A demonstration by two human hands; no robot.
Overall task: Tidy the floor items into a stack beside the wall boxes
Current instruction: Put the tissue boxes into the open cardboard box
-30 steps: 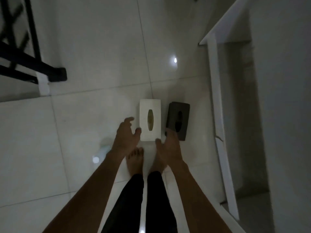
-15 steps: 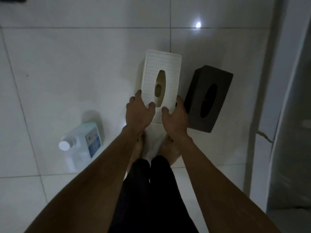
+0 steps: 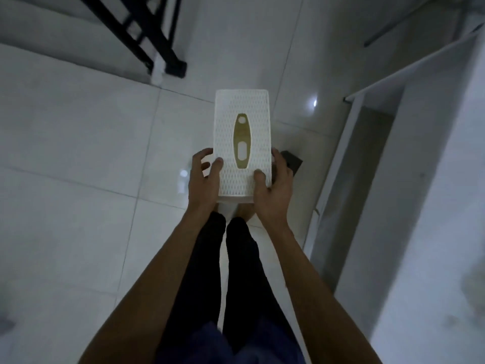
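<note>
Above the tiled floor (image 3: pixel 78 153), just ahead of the person's legs (image 3: pixel 223 271): white tissue box (image 3: pixel 242 122) is held level, long axis pointing away, near end covering the feet. Top face has a woven lattice texture with an oval slot in the centre; a gold-tan insert shows through it, with two pale cut-outs. Any marking there is too blurred to read.

Left hand (image 3: pixel 206 179): grip closed on the box's near left corner, thumb on the top face, fingers curled down the left side. Right hand (image 3: pixel 275 190): same on the near right corner, thumb on top, fingers wrapped round the right side.

Dark tissue box (image 3: pixel 292 161) sits on the floor just right of the white one, mostly hidden behind the right hand; only one corner shows. White door frame (image 3: pixel 338 164) runs along the right, near the dark box. Black metal frame (image 3: pixel 147 35) stands on the floor top left, well apart from both boxes. Bright light spot (image 3: pixel 314 103) reflects off a tile right of the white box.
</note>
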